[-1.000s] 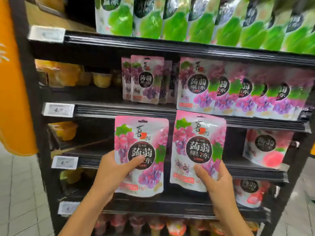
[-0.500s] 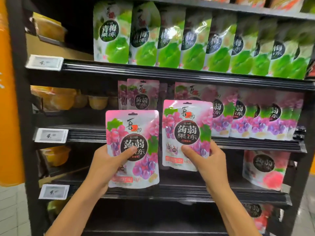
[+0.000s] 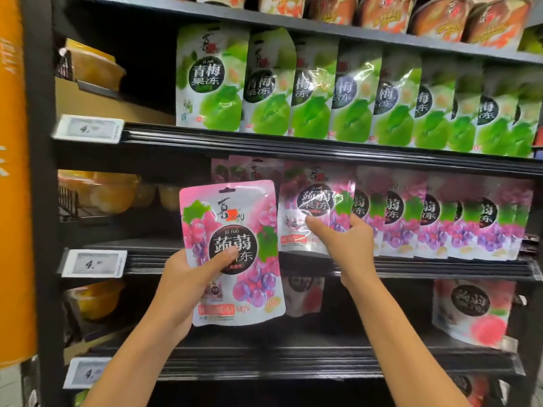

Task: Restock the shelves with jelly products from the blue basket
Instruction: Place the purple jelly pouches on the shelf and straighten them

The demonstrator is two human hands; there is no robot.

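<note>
The black shelf [image 3: 182,261] carries a row of flat, glossy purple pouches [image 3: 440,224] standing upright. At the left end of that row on the shelf, the right hand [image 3: 349,245] pinches a shiny pouch [image 3: 316,207], thumb on its crinkled front. In front of the shelf's left part, the left hand [image 3: 185,289] grips a pink pouch [image 3: 235,245], thumb across the round label. Further left on the shelf sit what seem to be clear cups [image 3: 111,192] of orange jelly.

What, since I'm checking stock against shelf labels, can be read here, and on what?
"jū ruò", "蒟蒻": left-hand pouch.
"蒟蒻果冻": right-hand pouch.
"青梅果冻": green pouches.
"4.": price tag.
Small print and top-shelf cups: too blurred to read.
</note>
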